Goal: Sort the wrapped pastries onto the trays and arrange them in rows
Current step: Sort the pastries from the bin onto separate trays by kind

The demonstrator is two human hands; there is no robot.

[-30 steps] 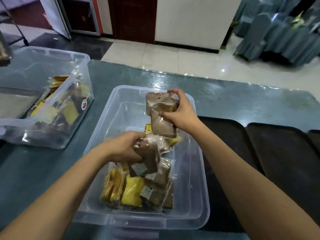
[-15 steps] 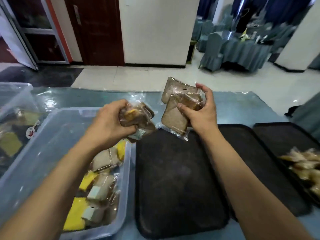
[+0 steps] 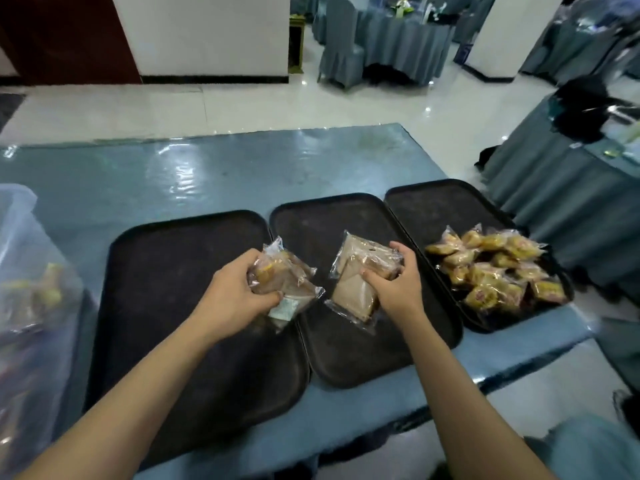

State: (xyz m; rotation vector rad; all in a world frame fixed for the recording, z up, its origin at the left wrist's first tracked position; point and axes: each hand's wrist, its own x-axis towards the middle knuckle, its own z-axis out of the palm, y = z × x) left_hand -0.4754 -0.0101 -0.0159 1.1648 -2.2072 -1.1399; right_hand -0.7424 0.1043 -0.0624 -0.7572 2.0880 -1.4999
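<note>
Both hands hold brown wrapped pastries over the black trays on the blue surface (image 3: 242,168). The left hand (image 3: 230,299) has its fingers curled round a small bunch of packs (image 3: 284,278), hanging above the seam between the left tray (image 3: 166,258) and the middle tray (image 3: 311,220). The right hand (image 3: 394,289) pinches a flat stack of two or so brown packs (image 3: 356,271), thumb on top and fingers curled behind, low over the middle tray; whether the stack touches the tray cannot be told. The right tray (image 3: 433,202) already carries a loose heap of yellow pastries (image 3: 495,268), not in rows. A clear bin (image 3: 31,271) with more packs stands at the far left, blurred. The likely trouble is the slick wrapping: several packs held at once can slide out of either grip and land crooked, on the seam, or on the wrong tray, and the left bunch seems to include one pack with yellow in it, which could be mixed in with the brown ones if set down together. Dropping a stack whole would also leave packs overlapped instead of in a row. A pale label (image 3: 284,310) shows under the left bunch, but its print is too small to read; no brand is legible anywhere.
</note>
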